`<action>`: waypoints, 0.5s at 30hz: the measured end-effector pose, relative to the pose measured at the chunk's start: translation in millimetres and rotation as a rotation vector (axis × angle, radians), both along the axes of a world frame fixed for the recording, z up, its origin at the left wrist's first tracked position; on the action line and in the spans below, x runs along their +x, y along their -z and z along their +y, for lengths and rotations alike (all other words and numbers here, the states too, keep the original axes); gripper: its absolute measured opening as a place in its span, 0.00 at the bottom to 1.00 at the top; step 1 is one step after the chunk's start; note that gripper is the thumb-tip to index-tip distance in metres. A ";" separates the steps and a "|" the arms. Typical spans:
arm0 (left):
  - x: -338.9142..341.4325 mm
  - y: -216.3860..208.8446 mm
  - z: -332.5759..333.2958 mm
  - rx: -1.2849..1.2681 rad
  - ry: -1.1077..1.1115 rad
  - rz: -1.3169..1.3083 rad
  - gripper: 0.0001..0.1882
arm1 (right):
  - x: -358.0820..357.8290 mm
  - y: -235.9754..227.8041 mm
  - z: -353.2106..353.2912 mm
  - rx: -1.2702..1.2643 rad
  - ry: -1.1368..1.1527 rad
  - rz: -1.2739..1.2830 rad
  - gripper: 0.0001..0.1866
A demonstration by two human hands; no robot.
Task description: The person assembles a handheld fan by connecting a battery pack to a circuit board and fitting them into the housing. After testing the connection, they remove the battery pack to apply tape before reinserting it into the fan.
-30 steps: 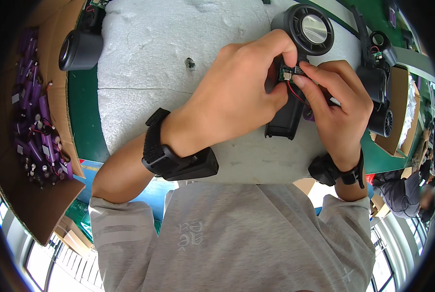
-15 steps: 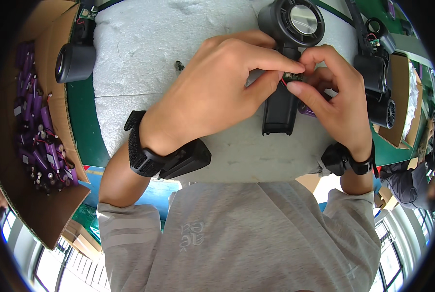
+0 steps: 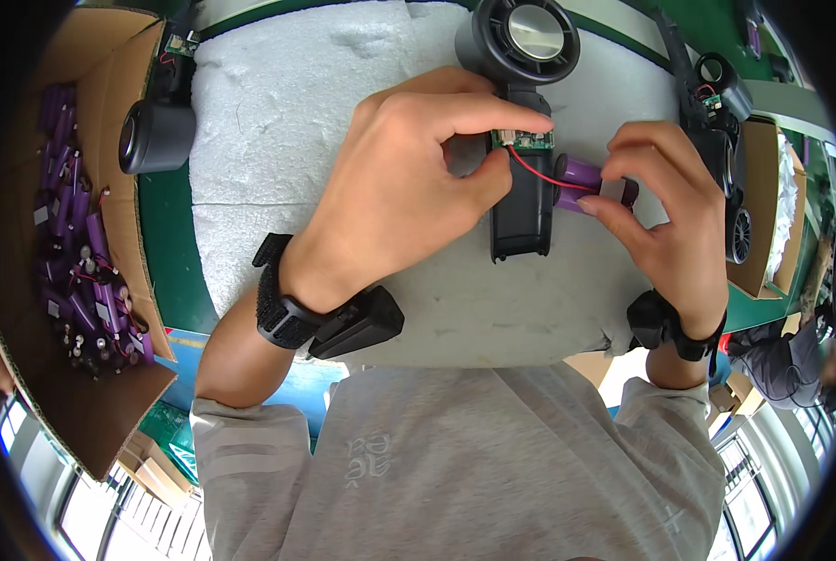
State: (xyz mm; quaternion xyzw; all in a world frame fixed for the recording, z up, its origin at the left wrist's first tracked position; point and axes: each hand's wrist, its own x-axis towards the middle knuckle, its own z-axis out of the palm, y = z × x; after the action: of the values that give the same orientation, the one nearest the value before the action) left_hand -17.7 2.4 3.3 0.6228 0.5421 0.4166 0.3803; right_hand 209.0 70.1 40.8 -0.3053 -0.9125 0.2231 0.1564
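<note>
A black handheld fan (image 3: 521,220) lies on the foam pad, its round head away from me and its handle opened toward me. My left hand (image 3: 390,173) grips it near the neck, thumb at the handle's side and index finger across the top of a green circuit board (image 3: 534,140). From the board a red wire (image 3: 538,176) runs to a battery pack of purple cells (image 3: 579,172), right of the handle. My right hand (image 3: 672,201) has the pack's outer end between thumb and fingers; its far end is partly hidden.
White foam padding (image 3: 268,122) covers the green bench. At the left, an open cardboard box (image 3: 105,122) holds many purple batteries (image 3: 72,290), beside a black fan part (image 3: 156,136). More black fan parts (image 3: 713,145) and another cardboard box (image 3: 764,206) stand at the right.
My right hand has moved away from the circuit board to the battery pack on the right. The fan appears slightly farther left, and the board and red wire are now exposed.
</note>
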 end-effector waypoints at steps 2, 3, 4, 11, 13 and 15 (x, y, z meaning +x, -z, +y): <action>-0.5 -1.0 -0.4 -0.011 0.006 -0.008 0.21 | 2.3 -2.3 -6.6 0.007 0.032 -0.024 0.17; -0.5 -0.9 -0.4 -0.016 0.010 -0.014 0.21 | 3.4 -2.6 -9.3 0.010 0.049 -0.037 0.14; -0.6 -0.9 -0.6 -0.007 0.007 -0.014 0.21 | 4.0 -3.1 -11.3 0.019 0.046 -0.037 0.14; 0.5 0.6 -1.2 0.009 0.003 -0.011 0.21 | 5.6 -1.0 -21.2 0.083 0.040 -0.036 0.11; 0.1 0.4 -0.5 0.006 0.008 -0.010 0.21 | 5.1 -2.0 -22.8 0.096 0.043 -0.049 0.10; -0.7 -0.2 -0.1 -0.004 0.018 -0.004 0.21 | 4.0 -3.0 -24.9 0.119 0.050 -0.075 0.09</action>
State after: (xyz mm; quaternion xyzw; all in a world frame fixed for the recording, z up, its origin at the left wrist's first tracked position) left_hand -18.4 2.3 3.5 0.6260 0.5366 0.4134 0.3864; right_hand 213.0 45.2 43.8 -0.3262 -0.9214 0.1527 0.1458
